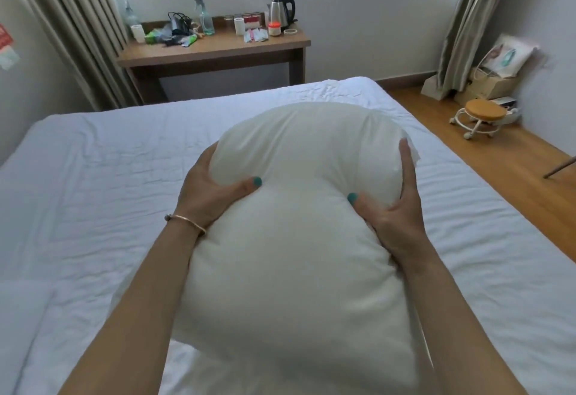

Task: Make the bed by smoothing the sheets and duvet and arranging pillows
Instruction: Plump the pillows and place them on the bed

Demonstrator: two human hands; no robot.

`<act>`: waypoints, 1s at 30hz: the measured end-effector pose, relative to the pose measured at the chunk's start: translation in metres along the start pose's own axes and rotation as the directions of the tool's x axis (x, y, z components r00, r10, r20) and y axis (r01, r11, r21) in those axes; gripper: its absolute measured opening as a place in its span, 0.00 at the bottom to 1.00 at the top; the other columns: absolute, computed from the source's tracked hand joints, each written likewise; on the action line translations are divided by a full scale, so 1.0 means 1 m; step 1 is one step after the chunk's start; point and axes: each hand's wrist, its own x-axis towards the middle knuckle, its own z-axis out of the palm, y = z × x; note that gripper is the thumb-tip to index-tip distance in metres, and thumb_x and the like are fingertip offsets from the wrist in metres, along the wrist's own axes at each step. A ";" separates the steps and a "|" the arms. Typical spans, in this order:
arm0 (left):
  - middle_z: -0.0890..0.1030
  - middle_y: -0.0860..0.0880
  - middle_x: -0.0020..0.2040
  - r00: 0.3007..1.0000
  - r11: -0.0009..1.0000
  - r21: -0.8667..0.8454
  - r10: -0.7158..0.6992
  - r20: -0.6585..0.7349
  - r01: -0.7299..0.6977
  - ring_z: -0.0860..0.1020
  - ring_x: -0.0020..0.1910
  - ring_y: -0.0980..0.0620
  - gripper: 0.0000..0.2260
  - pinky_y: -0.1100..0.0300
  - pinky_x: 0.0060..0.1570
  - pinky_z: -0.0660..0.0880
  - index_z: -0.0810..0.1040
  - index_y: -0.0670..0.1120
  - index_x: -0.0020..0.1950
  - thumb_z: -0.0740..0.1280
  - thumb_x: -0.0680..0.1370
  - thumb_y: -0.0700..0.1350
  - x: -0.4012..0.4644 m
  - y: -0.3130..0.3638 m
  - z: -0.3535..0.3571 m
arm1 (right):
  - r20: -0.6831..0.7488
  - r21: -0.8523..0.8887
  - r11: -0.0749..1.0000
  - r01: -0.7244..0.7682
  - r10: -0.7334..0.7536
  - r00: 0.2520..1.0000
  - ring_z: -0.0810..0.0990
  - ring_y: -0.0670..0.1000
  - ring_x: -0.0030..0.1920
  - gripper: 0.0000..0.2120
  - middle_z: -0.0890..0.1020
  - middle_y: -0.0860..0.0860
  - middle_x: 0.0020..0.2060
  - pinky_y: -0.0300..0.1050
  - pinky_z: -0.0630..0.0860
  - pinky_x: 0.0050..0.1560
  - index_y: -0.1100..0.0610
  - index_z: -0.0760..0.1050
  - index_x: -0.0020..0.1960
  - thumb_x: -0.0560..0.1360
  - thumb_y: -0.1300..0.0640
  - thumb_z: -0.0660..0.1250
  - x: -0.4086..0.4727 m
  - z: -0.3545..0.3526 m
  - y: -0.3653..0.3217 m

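Because a pillow [296, 217] this plump has no firm edge to pinch, the person clasps it from both sides, holding it up in front of the body over the near middle of the bed [103, 176]. Left hand [212, 196] wraps the pillow's left flank, thumb pressed into the front face and fingers hidden behind; right hand [397, 207] mirrors it on the right flank, thumb dug in, fingers running up the side. Each grip is closed round the stuffing, and the waist pinched between the thumbs shows how hard the filling is being squeezed, probably to shake or plump it before it is set down.

Under it the sheet [467, 214] lies spread across the mattress, lightly creased, with no duvet visible on top. A fold of white bedding [21, 316] sits at the near left edge; whether it is duvet or another pillow cannot be told. At the far side a wooden table [218, 48] with a kettle [282, 13] and spray bottles stands under the window, well apart from the bed, and a small stool [481, 114] is on the floor to the right.
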 end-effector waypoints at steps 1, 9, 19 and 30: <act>0.74 0.69 0.52 1.000 1.000 -0.006 -0.010 -0.029 0.010 0.73 0.47 0.76 0.36 0.74 0.44 0.68 0.70 0.60 0.66 0.82 0.61 0.53 -0.019 -0.003 -0.020 | 0.027 -0.008 1.000 0.004 -0.004 1.000 0.61 0.16 0.56 0.49 0.59 0.24 0.62 0.17 0.64 0.51 0.41 0.51 0.78 0.70 0.66 0.75 -0.017 0.011 -0.009; 0.75 0.73 0.53 0.961 0.996 0.050 -0.062 -0.270 0.079 0.75 0.53 0.73 0.41 0.73 0.50 0.72 0.71 0.61 0.66 0.78 0.54 0.64 -0.174 -0.040 -0.201 | 0.279 0.030 0.999 -0.021 0.012 0.960 0.62 0.22 0.64 0.48 0.59 0.27 0.67 0.20 0.64 0.58 0.44 0.51 0.78 0.71 0.67 0.74 -0.160 0.124 -0.062; 0.76 0.52 0.64 0.709 0.730 0.040 -0.649 -0.276 0.683 0.77 0.60 0.47 0.51 0.54 0.59 0.73 0.64 0.56 0.72 0.70 0.52 0.71 -0.421 -0.248 -0.242 | 0.483 -0.561 0.770 -0.304 0.602 0.636 0.62 0.49 0.74 0.54 0.56 0.47 0.77 0.45 0.63 0.71 0.36 0.36 0.76 0.70 0.46 0.75 -0.371 0.202 0.063; 0.62 0.45 0.73 0.868 0.804 0.335 -0.481 -0.121 0.492 0.61 0.72 0.46 0.44 0.50 0.70 0.57 0.54 0.62 0.76 0.64 0.64 0.70 -0.417 -0.278 -0.242 | 0.330 -0.761 0.644 -0.073 0.483 0.811 0.52 0.56 0.77 0.38 0.47 0.51 0.78 0.55 0.53 0.76 0.43 0.54 0.78 0.74 0.41 0.68 -0.433 0.211 0.096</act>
